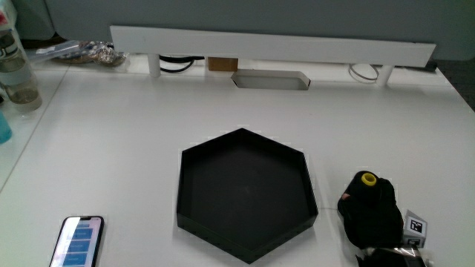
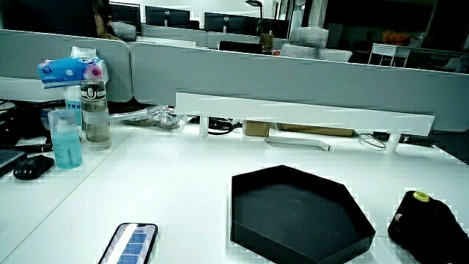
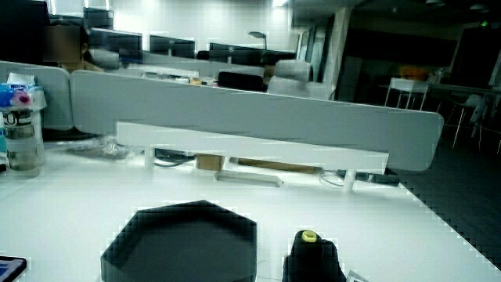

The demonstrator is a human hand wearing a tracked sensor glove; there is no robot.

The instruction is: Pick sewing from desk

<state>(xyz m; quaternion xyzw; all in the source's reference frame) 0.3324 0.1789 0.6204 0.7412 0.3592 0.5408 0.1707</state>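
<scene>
While the black hexagonal tray (image 1: 194, 194) sits bare near the bench's (image 1: 148, 133) near edge, the black-gloved hand (image 1: 369, 211) rests beside it with its fingers curled around a small yellow-topped sewing item (image 1: 367, 179), likely a thread spool, low against the white bench. By my judgement the grasp is made and the lift is still to come.
</scene>
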